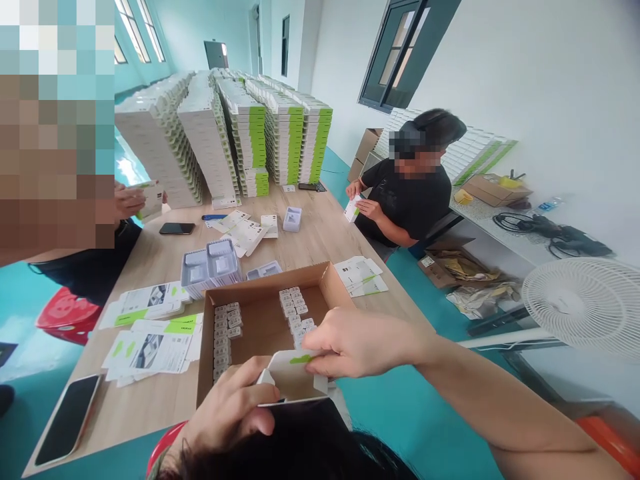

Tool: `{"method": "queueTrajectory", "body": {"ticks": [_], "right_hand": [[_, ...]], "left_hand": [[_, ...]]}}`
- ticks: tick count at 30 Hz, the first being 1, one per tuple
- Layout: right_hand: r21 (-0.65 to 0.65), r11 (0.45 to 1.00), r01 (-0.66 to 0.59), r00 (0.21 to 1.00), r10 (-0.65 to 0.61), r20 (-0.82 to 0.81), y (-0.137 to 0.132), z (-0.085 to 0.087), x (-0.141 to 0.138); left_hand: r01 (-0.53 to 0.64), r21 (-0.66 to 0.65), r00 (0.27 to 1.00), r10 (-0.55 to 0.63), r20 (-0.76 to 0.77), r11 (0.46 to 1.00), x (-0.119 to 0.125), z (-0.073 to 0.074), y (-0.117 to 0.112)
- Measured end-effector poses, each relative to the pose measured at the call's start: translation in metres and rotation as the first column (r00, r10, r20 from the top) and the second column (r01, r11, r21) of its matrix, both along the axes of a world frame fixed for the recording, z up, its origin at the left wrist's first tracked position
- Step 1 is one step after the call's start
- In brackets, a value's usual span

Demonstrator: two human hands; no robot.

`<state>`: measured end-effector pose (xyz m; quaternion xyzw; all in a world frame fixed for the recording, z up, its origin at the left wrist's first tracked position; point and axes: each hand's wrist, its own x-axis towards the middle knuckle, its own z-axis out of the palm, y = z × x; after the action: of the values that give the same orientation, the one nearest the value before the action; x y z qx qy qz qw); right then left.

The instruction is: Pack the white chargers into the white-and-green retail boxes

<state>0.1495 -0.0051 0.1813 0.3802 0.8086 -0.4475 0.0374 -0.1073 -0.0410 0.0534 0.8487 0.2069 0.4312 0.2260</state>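
Observation:
My left hand (227, 403) grips the near side of a small white carton with a green mark (293, 377), held open-topped close to my body. My right hand (357, 343) pinches the carton's upper flap from the right. Both hands hover over the near edge of an open brown cardboard box (260, 283) on the wooden table. Inside that box lie rows of several small white parts (295, 310).
Flat printed cartons (150, 350), grey plastic trays (210, 263) and two phones (67, 420) lie on the table. Tall stacks of white-and-green boxes (250, 130) fill its far end. One person sits at the right holding a box (353, 210), another at the left. A white fan (583, 303) stands at right.

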Motion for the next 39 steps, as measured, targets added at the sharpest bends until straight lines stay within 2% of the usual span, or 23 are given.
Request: {"method": "queueTrajectory", "body": {"ticks": [2,4,6,8,10,12,14,16,19,22,24,26,28,30,32,35,39], "right_hand": [[0.104,0.994,0.026,1.0,-0.027,0.002,-0.006,-0.01,0.0],[0.184,0.979,0.088,0.996,-0.085,-0.023,-0.012,-0.021,-0.001],[0.213,0.945,0.247,0.969,-0.238,-0.07,-0.017,-0.033,-0.006],[0.188,0.88,0.436,0.9,-0.42,-0.116,-0.021,-0.044,-0.014],[0.122,0.825,0.551,0.832,-0.533,-0.152,-0.026,-0.052,-0.023],[0.033,0.818,0.574,0.809,-0.559,-0.182,-0.03,-0.057,-0.032],[-0.024,0.818,0.575,0.803,-0.57,-0.173,-0.034,-0.059,-0.04],[0.021,0.807,0.59,0.803,-0.585,-0.111,-0.037,-0.06,-0.045],[0.171,0.77,0.614,0.783,-0.622,-0.011,-0.037,-0.065,-0.047],[0.192,0.764,0.616,0.778,-0.628,0.006,-0.032,-0.071,-0.044],[0.17,0.769,0.616,0.782,-0.623,-0.013,-0.029,-0.071,-0.042],[0.146,0.766,0.626,0.778,-0.627,-0.043,-0.028,-0.069,-0.041],[0.121,0.76,0.638,0.77,-0.634,-0.075,-0.028,-0.064,-0.041],[0.076,0.766,0.639,0.768,-0.627,-0.13,-0.03,-0.059,-0.04],[0.005,0.78,0.626,0.763,-0.611,-0.213,-0.033,-0.054,-0.038],[-0.043,0.792,0.609,0.75,-0.593,-0.292,-0.04,-0.051,-0.038],[0.116,0.777,0.619,0.775,-0.58,-0.251,-0.044,-0.054,-0.038]], "left_hand": [[0.018,0.016,0.998,-0.017,-0.063,1.0,-0.001,0.007,0.008],[-0.05,0.032,0.997,0.051,-0.059,0.998,0.003,0.006,0.014],[-0.232,0.037,0.972,0.233,-0.022,0.972,0.012,-0.003,0.016],[-0.438,0.01,0.897,0.438,-0.058,0.899,0.024,-0.016,0.015],[-0.556,-0.024,0.824,0.548,-0.143,0.831,0.031,-0.029,0.014],[-0.554,-0.033,0.822,0.541,-0.177,0.832,0.031,-0.039,0.015],[-0.482,-0.021,0.865,0.472,-0.171,0.876,0.024,-0.044,0.019],[-0.422,0.004,0.896,0.418,-0.15,0.906,0.016,-0.045,0.023],[-0.412,0.021,0.911,0.412,-0.02,0.911,0.011,-0.044,0.025],[-0.388,-0.034,0.921,0.389,0.005,0.921,0.016,-0.047,0.02],[-0.402,-0.092,0.915,0.394,-0.093,0.911,0.022,-0.05,0.015],[-0.472,-0.137,0.878,0.452,-0.156,0.871,0.029,-0.052,0.011],[-0.535,-0.198,0.845,0.514,-0.15,0.822,0.034,-0.053,0.011],[-0.539,-0.287,0.841,0.528,-0.122,0.792,0.036,-0.051,0.012],[-0.514,-0.337,0.852,0.516,-0.09,0.789,0.035,-0.049,0.012],[-0.498,-0.305,0.857,0.514,-0.032,0.812,0.033,-0.045,0.011],[-0.518,-0.257,0.847,0.532,-0.017,0.816,0.037,-0.042,0.008]]}}
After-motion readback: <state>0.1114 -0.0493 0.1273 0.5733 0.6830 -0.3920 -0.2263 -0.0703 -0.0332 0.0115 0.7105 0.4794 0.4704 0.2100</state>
